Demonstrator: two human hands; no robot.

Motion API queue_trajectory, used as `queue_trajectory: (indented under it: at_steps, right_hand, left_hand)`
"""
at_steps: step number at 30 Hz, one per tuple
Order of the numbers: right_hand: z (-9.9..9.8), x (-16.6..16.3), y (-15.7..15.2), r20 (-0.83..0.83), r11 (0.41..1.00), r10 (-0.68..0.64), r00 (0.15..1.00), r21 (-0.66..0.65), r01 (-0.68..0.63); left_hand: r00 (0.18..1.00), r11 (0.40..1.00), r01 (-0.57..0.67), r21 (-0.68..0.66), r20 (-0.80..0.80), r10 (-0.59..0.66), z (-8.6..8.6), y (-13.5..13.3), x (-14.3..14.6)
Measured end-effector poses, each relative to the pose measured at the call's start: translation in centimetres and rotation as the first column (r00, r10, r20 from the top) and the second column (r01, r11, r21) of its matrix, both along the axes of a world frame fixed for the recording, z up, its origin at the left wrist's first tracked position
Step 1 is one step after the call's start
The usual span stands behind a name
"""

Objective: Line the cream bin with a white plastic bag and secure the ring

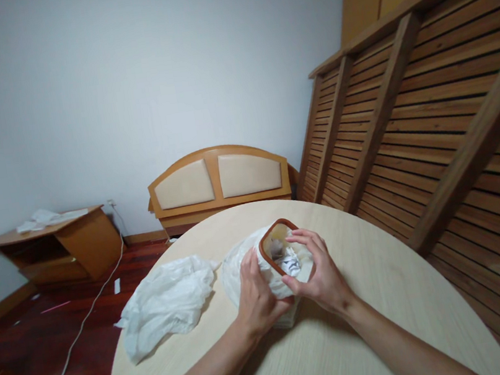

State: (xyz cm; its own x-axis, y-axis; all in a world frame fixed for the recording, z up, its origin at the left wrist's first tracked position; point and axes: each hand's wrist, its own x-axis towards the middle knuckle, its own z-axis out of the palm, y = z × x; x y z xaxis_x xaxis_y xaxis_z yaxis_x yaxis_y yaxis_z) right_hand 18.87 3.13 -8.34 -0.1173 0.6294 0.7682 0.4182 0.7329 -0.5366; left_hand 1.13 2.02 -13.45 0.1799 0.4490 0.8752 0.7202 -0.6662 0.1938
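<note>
- Small bin (271, 239), brown rim, sits tipped w/ its mouth toward the camera, near the middle of the round worktop (389, 298), held btwn both hands.
- Left hand (256, 292): grip closed round the bin's side, fingers wrapped over the white liner bag (236, 272) that covers it.
- Right hand (323, 273): fingers curled on the rim's right edge, thumb low; grip closed on the rim, not flat.
- Inside: crumpled paper (292, 264) + sth dark, too small to tell.
- Loose bag (168, 301) lies just left of the bin, apart from both hands.
- Risks, as I judge: bin is tilted, so the scraps could spill out onto the worktop if it tips further; thin liner is slick, left grip may slide; pulling at the rim could tear the liner or drag it off.
</note>
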Motion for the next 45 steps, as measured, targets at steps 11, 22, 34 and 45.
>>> queue_trajectory:
  at_steps: [11,22,34,45]
  right_hand:
    - [0.12,-0.03,-0.09,-0.013,1.000,-0.002,1.000,0.016,0.002]
    - [0.09,-0.16,-0.05,-0.003,0.998,-0.021,1.000,0.056,0.021]
    - [0.21,-0.18,-0.15,-0.032,0.998,-0.023,0.999,0.056,0.024]
    - [0.25,0.01,0.05,-0.041,0.999,0.005,0.999,0.041,-0.003]
  left_hand:
    - [1.000,1.000,0.002,-0.020,0.012,-0.002,0.06,-0.11,0.05]
    - [1.000,1.000,-0.017,0.004,-0.005,0.017,-0.06,-0.03,0.06]
    - [1.000,1.000,-0.023,-0.008,0.007,0.023,-0.22,0.00,0.13]
    - [0.999,0.999,-0.035,-0.017,0.031,0.036,-0.36,0.04,0.19]
